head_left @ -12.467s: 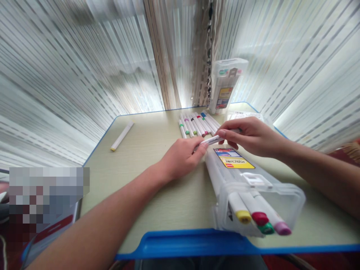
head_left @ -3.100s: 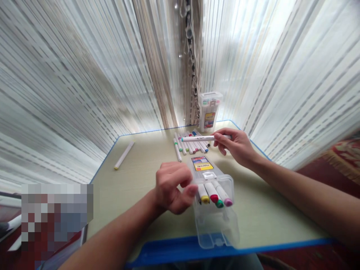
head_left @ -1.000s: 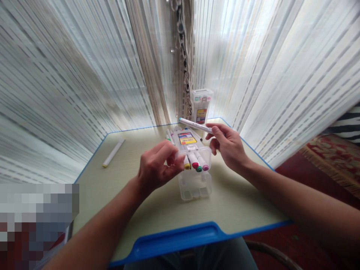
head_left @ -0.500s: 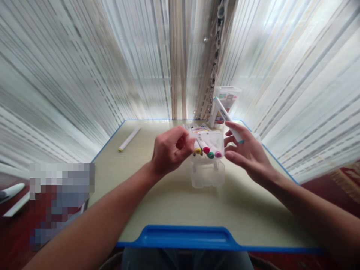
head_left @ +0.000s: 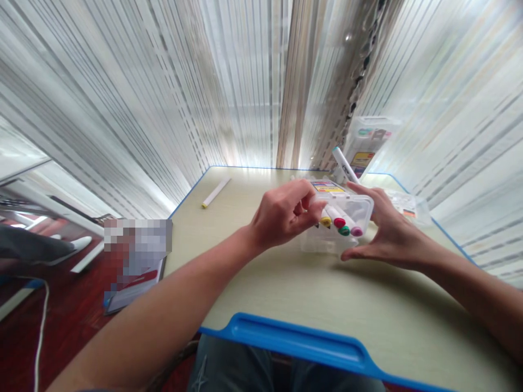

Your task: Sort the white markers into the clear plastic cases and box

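Observation:
A clear plastic marker case (head_left: 365, 209) lies tilted toward me with its lid hanging open beneath it. Several white markers show their yellow, red, green and pink ends inside; the red-ended marker (head_left: 339, 222) is in the middle. My left hand (head_left: 286, 212) is closed on the case's left side, thumb and fingers pinched together. My right hand (head_left: 379, 228) is at the case's right side, thumb spread below it. A white marker with a teal end (head_left: 345, 165) sticks up from that hand's fingers, its lower part hidden.
A white marker with a yellow end (head_left: 216, 193) lies at the table's far left. Behind the right hand are an upright clear case (head_left: 368, 144) and another clear plastic piece (head_left: 408, 207). A blue tray edge (head_left: 298, 343) borders the near side; string curtains (head_left: 245, 81) hang behind.
The view has turned left, so the table appears further right. My right hand has come in close against the case's right side, still with the teal-ended marker. My left hand stays at the case.

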The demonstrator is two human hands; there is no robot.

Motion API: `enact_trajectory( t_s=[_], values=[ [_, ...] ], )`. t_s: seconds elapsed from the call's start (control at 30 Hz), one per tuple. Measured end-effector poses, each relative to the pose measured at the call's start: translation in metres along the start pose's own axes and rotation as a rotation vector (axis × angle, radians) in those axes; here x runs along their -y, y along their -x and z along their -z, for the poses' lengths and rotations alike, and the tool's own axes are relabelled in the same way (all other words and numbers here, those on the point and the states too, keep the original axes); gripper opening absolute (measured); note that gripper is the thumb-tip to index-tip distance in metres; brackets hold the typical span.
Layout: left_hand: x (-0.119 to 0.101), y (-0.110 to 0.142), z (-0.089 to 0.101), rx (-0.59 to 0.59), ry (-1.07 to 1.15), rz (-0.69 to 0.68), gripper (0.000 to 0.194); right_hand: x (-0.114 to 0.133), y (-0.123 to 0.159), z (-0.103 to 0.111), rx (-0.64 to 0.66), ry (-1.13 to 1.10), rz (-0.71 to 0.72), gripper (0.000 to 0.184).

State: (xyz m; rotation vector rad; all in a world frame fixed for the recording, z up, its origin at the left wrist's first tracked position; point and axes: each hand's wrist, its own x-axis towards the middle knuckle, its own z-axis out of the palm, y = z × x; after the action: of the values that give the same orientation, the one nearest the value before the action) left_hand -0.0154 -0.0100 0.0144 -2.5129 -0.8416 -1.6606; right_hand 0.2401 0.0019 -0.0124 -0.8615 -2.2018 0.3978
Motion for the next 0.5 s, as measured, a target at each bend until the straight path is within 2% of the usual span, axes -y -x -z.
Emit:
enact_trajectory(
  t_s=[0.23,0.5],
  values=[
    [0.0009,-0.0004,-0.0025,0.007,0.017,-0.019,0.026,0.005,0.0006,0.0047,0.11,0.052,0.027,0.123],
    [-0.0016,-0.0018,-0.0005,0.006,0.032,0.001,0.025,0.0079,-0.001,0.01,0.163,0.058,-0.013,0.128]
  ],
)
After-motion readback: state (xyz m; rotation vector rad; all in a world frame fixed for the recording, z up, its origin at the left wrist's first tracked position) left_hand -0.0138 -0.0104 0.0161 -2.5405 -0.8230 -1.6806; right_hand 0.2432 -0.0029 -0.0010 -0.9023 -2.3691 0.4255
